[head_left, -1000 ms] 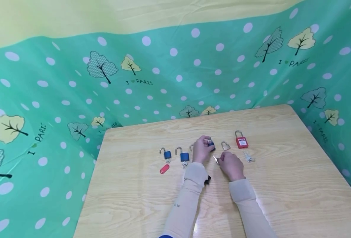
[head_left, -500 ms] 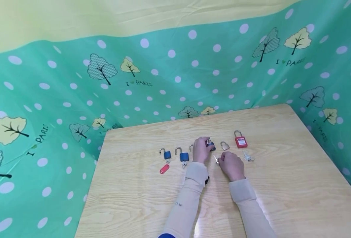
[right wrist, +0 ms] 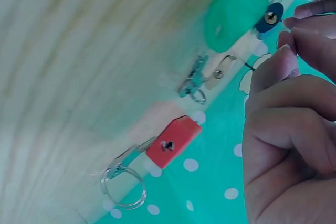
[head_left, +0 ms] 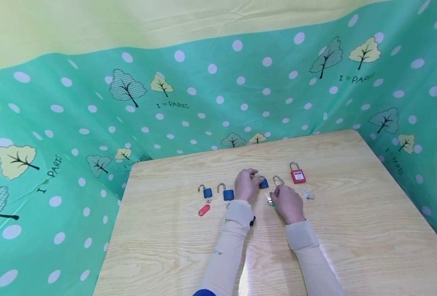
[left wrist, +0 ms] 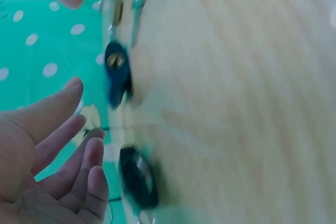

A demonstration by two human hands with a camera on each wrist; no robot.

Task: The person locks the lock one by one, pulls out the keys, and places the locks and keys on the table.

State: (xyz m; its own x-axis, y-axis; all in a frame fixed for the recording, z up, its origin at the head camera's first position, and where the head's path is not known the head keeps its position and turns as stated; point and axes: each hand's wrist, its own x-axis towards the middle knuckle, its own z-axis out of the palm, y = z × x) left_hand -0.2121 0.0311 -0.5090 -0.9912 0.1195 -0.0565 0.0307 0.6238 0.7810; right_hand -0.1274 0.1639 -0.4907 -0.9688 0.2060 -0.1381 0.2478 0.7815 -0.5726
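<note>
My left hand (head_left: 246, 185) is just left of a blue padlock (head_left: 263, 183), its fingers loosely spread and apart from it in the left wrist view. My right hand (head_left: 286, 203) has curled fingers, with thumb and forefinger tips together and nothing visible between them. Beside those fingers lie keys (head_left: 269, 200) on a ring with a green tag (right wrist: 239, 11). A small silver padlock (head_left: 278, 180) sits just beyond the right hand. Another dark padlock (left wrist: 139, 177) shows below the left fingers in the left wrist view; the left hand hides it in the head view.
Two blue padlocks (head_left: 207, 193) (head_left: 228, 195) with raised shackles stand to the left, near a red key tag (head_left: 204, 210). A red padlock (head_left: 297, 176) and loose keys (head_left: 307, 194) are at right. Patterned cloth (head_left: 188, 119) hangs behind the wooden table (head_left: 159, 246).
My left hand has let go of the blue padlock and drawn slightly left. My right hand has released the keys, whose green tag now shows, and moved a little away from the person.
</note>
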